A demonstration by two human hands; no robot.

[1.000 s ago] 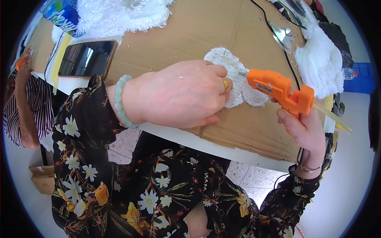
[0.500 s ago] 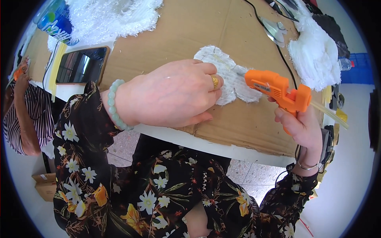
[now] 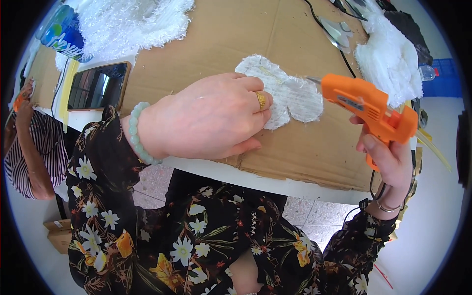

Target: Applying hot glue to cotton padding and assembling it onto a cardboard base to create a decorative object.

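On the cardboard sheet (image 3: 196,54) lies a flat, lobed piece of white fuzzy fabric (image 3: 300,98) with ragged edges. My left hand (image 3: 211,115) rests over its left side, fingers curled and closed on that edge; the fingertips are partly hidden beneath. A green bead bracelet circles this wrist, and a gold ring sits on a finger. In my right hand (image 3: 393,157) is an orange hot glue gun (image 3: 364,101), gripped by its handle. Its metal nozzle points left, just above the fabric's upper right lobe. A pale glue stick (image 3: 435,150) juts from the gun's back.
A phone (image 3: 98,84), a blue-green bottle (image 3: 61,37) and white shaggy fabric (image 3: 137,19) are at the left. More white fabric (image 3: 388,64) is piled at the right, beside a black cable (image 3: 348,64). Far left, another person's hand (image 3: 24,103) holds something orange.
My right hand has drawn the glue gun to the right, lifting its nozzle away from the middle of the fabric piece. My left hand has hardly moved.
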